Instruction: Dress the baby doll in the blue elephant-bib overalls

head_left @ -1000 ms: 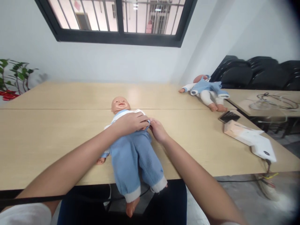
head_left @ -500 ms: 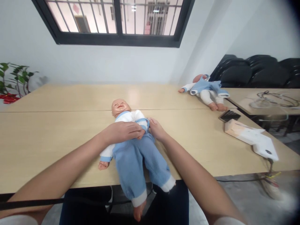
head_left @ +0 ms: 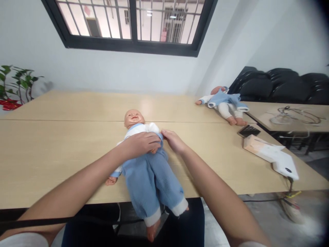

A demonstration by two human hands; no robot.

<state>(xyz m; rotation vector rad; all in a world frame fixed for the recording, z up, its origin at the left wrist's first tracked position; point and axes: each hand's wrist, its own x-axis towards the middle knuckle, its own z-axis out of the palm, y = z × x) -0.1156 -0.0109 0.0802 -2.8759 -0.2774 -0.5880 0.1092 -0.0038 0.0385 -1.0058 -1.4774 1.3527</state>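
Observation:
A baby doll (head_left: pixel 134 117) lies on its back, its head toward the window and its legs hanging over the table's near edge. It wears a white top with blue trim and blue knitted overalls (head_left: pixel 141 181) with white cuffs. Across the doll's waist, my left hand (head_left: pixel 141 144) is closed over the doll's forearm; the doll's small hand peeks out below my fingers. My right hand (head_left: pixel 173 141) pinches the edge of the blue cloth beside that arm. The doll's other arm rests on the table, partly behind my left wrist.
On the pale table (head_left: pixel 64 137), a second doll (head_left: pixel 224 103) in blue and white lies at the back right. Nearer are a dark phone (head_left: pixel 248 131), an opened box (head_left: pixel 259 147) and a white device (head_left: pixel 286 167) with a cable. A plant (head_left: pixel 22 82) stands left.
My left hand has shifted slightly right and up over the doll's forearm, covering its sleeve cuff more. The blue loop of cloth by the right hand now sits closer around the arm. The view tilted slightly.

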